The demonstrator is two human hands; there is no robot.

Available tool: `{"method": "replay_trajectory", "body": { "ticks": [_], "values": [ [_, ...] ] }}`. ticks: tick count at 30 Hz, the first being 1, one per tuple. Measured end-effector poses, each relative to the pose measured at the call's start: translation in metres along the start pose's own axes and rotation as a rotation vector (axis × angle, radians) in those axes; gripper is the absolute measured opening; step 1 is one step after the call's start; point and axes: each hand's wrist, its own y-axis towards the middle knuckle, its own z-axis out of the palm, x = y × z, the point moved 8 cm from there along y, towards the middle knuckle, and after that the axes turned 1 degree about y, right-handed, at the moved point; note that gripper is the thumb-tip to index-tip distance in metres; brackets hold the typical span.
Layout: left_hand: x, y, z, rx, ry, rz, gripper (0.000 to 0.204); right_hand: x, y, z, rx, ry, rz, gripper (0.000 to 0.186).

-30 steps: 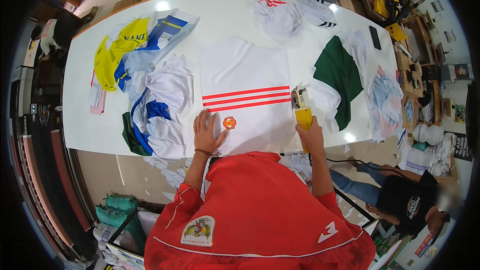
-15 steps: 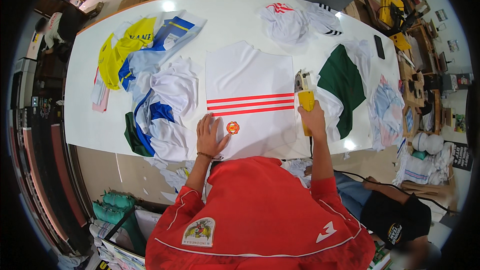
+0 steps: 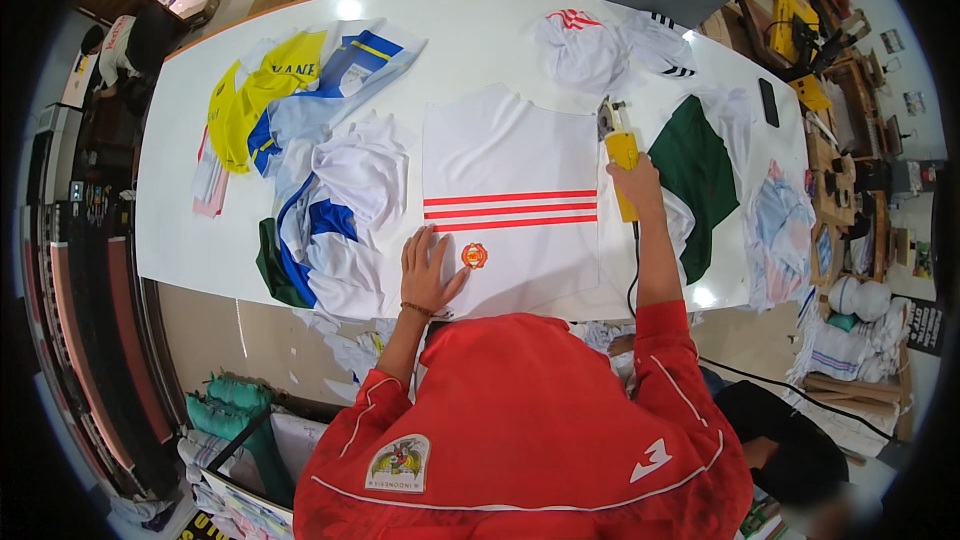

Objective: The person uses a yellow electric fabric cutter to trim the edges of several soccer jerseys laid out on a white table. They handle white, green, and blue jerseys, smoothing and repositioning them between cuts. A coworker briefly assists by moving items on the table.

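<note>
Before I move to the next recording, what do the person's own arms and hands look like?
The left hand and right hand are ungloved. A thin brown bracelet circles the left wrist; none shows on the right. Both arms wear short red fabric sleeves with thin white piping.

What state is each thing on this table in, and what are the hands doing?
Red-striped white fabric panel: spread mostly flat, slightly rippled near its top
Left hand: open, resting on the panel's left side
Right hand: closed around the cutter
Yellow corded fabric cutter: held beside the panel's right edge; can't tell whether it's running
Yellow jersey: crumpled
Dark green fabric: loosely spread
Black smartphone: lying flat, screen dark
</note>
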Motion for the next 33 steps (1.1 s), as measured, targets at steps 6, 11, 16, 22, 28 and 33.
{"method": "replay_trajectory", "body": {
  "ticks": [6,11,16,22,28,33],
  "values": [
    [0.001,-0.001,0.003,0.026,0.022,-0.009,0.074,0.008,0.018,-0.002,-0.013,0.077,-0.029,0.074],
    [0.001,-0.001,0.003,0.032,0.010,-0.012,0.076,-0.007,0.031,0.009,-0.097,0.189,-0.069,0.061],
    [0.006,-0.002,0.002,0.023,-0.049,-0.053,0.080,-0.035,0.027,0.016,-0.122,0.386,-0.091,0.053],
    [0.019,-0.008,-0.012,-0.106,-0.010,-0.169,0.087,-0.055,-0.023,-0.001,-0.122,0.828,0.008,0.038],
    [0.026,-0.025,-0.032,-0.114,0.023,-0.240,0.089,-0.095,-0.061,-0.030,-0.108,0.922,0.052,0.036],
    [0.037,-0.029,-0.036,-0.161,0.028,-0.276,0.080,-0.098,-0.089,-0.051,-0.139,0.883,0.059,0.032]
  ]
}}
